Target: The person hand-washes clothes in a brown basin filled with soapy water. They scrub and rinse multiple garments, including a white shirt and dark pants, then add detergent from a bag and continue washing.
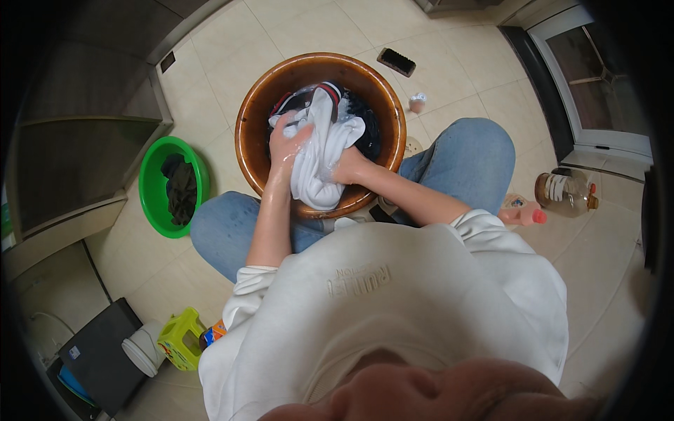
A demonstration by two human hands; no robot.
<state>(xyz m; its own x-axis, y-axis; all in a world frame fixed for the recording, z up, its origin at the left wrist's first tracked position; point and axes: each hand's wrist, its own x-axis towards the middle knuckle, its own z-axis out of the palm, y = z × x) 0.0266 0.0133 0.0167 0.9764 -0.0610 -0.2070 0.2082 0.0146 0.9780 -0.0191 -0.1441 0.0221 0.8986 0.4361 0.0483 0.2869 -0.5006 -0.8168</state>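
Note:
A brown glazed basin [392, 116] stands on the floor between my knees, with dark water and soapy foam in it. Wet white cloth [318, 179], a garment with a dark, red and white striped band [331, 90], is bunched over the basin's near side. My left hand [288, 139] grips its left side, thumb and fingers spread over the folds. On the right, my right hand [350, 166] is partly buried under a fold and holds the same garment; its fingertips are hidden. Dark fabric [368, 121] lies in the water behind it.
A green basin [202, 179] with dark clothes is on the left. Beyond the brown basin's right rim lie a scrub brush [396, 62] and a small bottle [417, 102]. A pink bottle [521, 209] and a large clear jug [566, 193] are at right. A green stool [181, 337] stands behind left.

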